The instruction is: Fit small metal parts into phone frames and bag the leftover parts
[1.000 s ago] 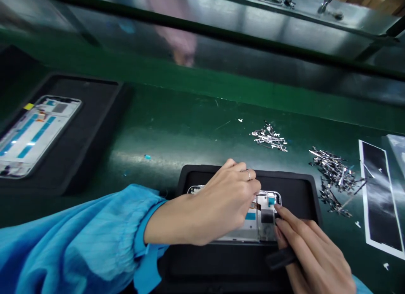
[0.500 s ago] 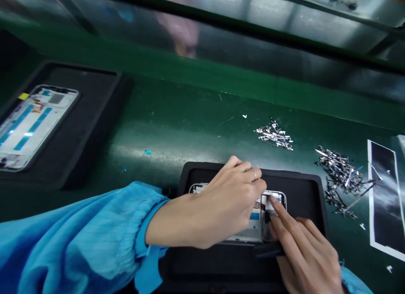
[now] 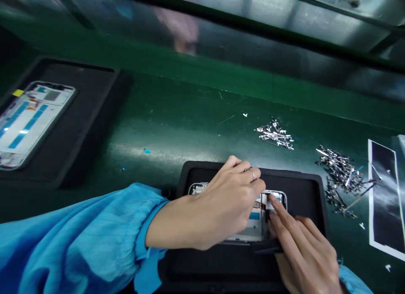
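A white phone frame (image 3: 253, 227) with blue strips lies in a black foam tray (image 3: 300, 192) near the front edge. My left hand (image 3: 218, 209), ring on one finger, lies over the frame with its fingers curled down onto the far edge, holding it. My right hand (image 3: 303, 252) stretches its index finger onto the frame's top right corner. Its other fingers hold a thin black tool (image 3: 264, 247) against the tray. Most of the frame is hidden under my left hand.
A second black tray (image 3: 85, 125) at the left holds another phone frame (image 3: 28, 119). Two heaps of small metal parts (image 3: 275, 134) (image 3: 341, 173) lie on the green mat. A dark sheet with a white border (image 3: 384, 197) lies at the right. A metal rail (image 3: 284, 28) runs along the back.
My right index finger has slid up from the frame's lower right to its top right corner. The left hand has stayed on the frame. The view has shifted slightly.
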A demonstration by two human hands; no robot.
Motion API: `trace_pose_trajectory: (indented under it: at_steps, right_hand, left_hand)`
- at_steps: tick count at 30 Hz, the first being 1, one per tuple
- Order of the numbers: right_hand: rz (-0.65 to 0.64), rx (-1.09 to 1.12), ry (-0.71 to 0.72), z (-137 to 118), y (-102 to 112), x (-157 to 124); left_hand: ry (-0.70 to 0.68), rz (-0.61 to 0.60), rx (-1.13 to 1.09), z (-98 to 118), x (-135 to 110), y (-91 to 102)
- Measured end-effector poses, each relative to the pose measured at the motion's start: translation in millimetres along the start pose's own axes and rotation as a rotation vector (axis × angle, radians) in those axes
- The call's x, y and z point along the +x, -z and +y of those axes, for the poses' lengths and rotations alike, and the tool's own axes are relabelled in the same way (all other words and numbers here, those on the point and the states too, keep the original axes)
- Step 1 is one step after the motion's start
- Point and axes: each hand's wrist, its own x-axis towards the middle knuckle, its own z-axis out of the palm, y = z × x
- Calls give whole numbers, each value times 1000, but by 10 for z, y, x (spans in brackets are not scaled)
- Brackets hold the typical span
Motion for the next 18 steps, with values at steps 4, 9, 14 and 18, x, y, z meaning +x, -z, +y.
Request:
trace_pose_trajectory:
  at_steps: [4,9,14,18]
  right_hand:
    - [-18,-1,-4,-11,5,9]
    - [-15,-44,30,-8,7,16]
    - [-3,-49,37,4,2,14]
    - [-10,-54,45,0,2,23]
  left_hand:
    - [-8,30,18,12,-14,0]
    - [-13,12,45,27,-33,20]
    - [-36,73,43,7,-42,-19]
    - [-48,96,50,-3,-44,-40]
